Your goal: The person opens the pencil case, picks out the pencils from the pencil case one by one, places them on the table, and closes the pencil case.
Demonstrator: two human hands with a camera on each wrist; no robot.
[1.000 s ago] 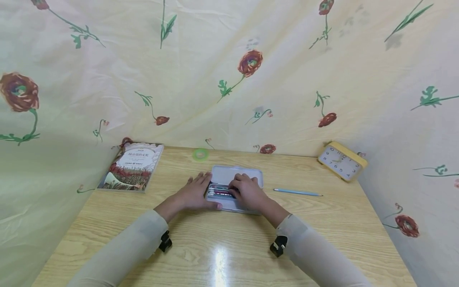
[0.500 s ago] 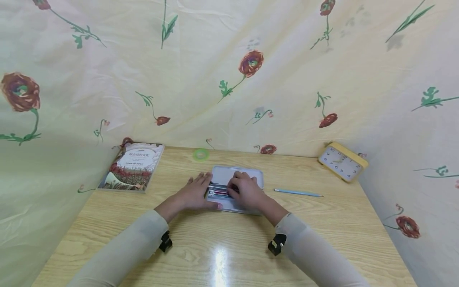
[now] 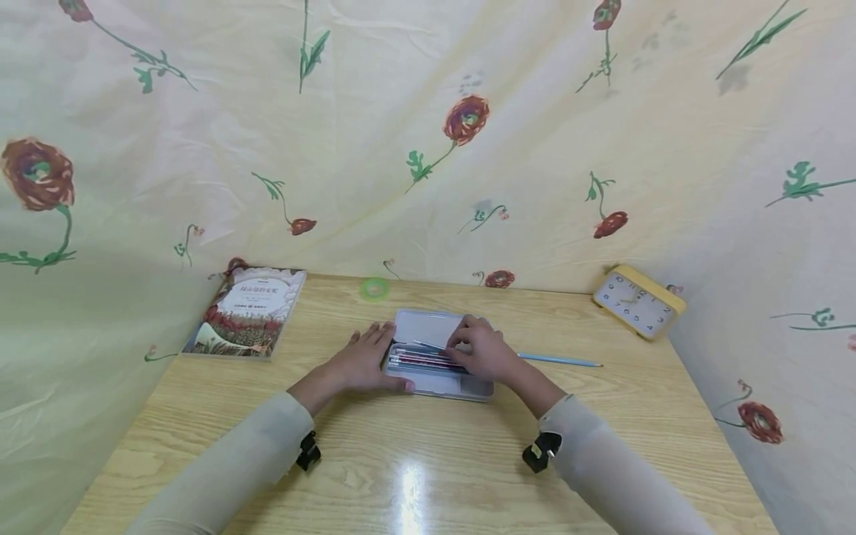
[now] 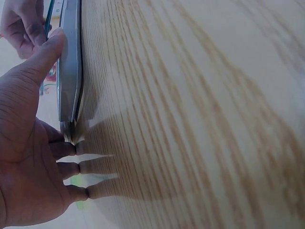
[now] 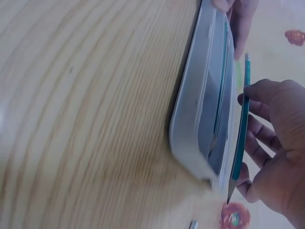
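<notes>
An open grey pencil case (image 3: 438, 383) lies on the table, its lid (image 3: 424, 325) folded back toward the wall. Several pencils (image 3: 417, 360) lie inside. My left hand (image 3: 364, 362) rests against the case's left end with spread, mostly straight fingers. Its thumb (image 4: 50, 47) touches the front rim in the left wrist view, while the fingertips reach the tabletop. My right hand (image 3: 487, 353) pinches a dark green pencil (image 5: 242, 133) between thumb and fingers. That pencil is raised above the case, its sharpened tip toward the right end.
A light blue pencil (image 3: 562, 360) lies on the table right of the case. A yellow alarm clock (image 3: 638, 301) stands at the back right. The book (image 3: 247, 312) is at the back left, and a green ring (image 3: 365, 288) lies near the flowered cloth wall (image 3: 374, 148).
My right hand has lifted out of the case and shifted right, bringing up the dark green pencil. More of the case's right part now shows. The left hand has stayed in place.
</notes>
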